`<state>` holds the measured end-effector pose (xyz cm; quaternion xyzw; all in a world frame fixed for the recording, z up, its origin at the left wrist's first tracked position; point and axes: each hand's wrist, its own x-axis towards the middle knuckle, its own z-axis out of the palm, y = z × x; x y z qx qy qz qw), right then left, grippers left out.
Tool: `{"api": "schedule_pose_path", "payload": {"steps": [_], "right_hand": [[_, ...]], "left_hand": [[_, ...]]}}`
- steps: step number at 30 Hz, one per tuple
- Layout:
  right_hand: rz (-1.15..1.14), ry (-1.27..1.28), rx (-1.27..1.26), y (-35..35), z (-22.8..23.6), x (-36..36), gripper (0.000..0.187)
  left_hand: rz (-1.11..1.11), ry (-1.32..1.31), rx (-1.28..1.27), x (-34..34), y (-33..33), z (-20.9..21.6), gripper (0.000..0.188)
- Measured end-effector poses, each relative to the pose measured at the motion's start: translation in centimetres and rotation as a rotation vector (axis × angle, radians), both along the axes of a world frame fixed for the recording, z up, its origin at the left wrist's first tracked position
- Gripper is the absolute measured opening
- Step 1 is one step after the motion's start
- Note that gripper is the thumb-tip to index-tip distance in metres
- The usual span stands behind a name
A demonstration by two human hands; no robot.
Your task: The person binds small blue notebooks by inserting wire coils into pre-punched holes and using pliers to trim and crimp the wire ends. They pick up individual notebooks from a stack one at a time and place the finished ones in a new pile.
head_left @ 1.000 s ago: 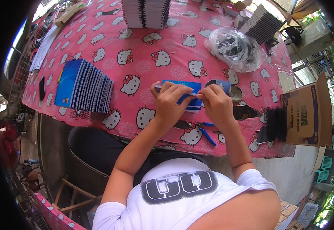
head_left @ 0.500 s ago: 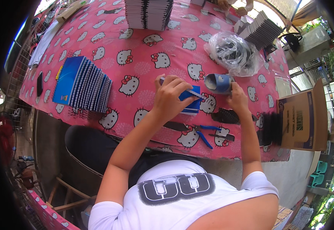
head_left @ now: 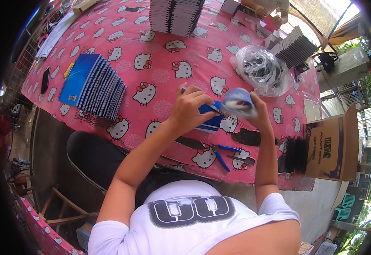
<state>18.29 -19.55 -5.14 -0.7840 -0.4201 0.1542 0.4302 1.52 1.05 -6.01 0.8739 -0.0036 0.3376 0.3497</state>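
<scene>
My left hand [head_left: 189, 111] grips a small blue notebook [head_left: 211, 123] near the table's front edge, with thumb and fingers closed over its upper part. Beside it, my right hand [head_left: 260, 112] is closed around a hollow blue cylinder [head_left: 239, 100]. That cylinder is smeared by motion, and its round opening shows something whitish inside. A thin wire coil sticks out at the notebook's right side. Nearer me lie cutting pliers [head_left: 222, 160] with blue handles, a dark flat blade [head_left: 190, 142] and a short dark strip [head_left: 244, 160].
Spiral notebooks form a blue stack [head_left: 96, 87] on the left and a taller stack [head_left: 175, 17] at the back. A clear plastic bag [head_left: 262, 70] holds dark coils. Black coils [head_left: 294, 151] lie by a cardboard box [head_left: 328, 146]. Another person's hands [head_left: 260, 10] are at the far right.
My right hand has moved left and tipped the hollow blue cylinder, bringing it over the notebook's right end. My left hand keeps its grip on the notebook. The whole view has shifted slightly.
</scene>
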Motion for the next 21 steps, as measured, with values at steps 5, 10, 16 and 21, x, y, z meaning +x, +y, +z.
{"api": "schedule_pose_path", "payload": {"steps": [5,10,16,21], "right_hand": [[0.073,-0.262,0.181,0.7,-1.0,1.3,0.024],[0.041,0.022,0.313,0.3,-2.9,2.7,0.031],[0.154,0.548,0.298,4.5,2.2,-0.2,0.026],[0.024,0.083,0.094,6.3,0.8,0.1,0.032]], "left_hand": [[0.028,0.0,0.001,0.1,-0.4,1.1,0.035],[0.113,-0.077,-0.157,0.0,0.9,-0.3,0.04],[0.075,-0.123,-0.463,-1.5,1.9,-1.3,0.039],[-0.027,-0.029,-0.909,-1.7,1.9,-1.4,0.042]]}}
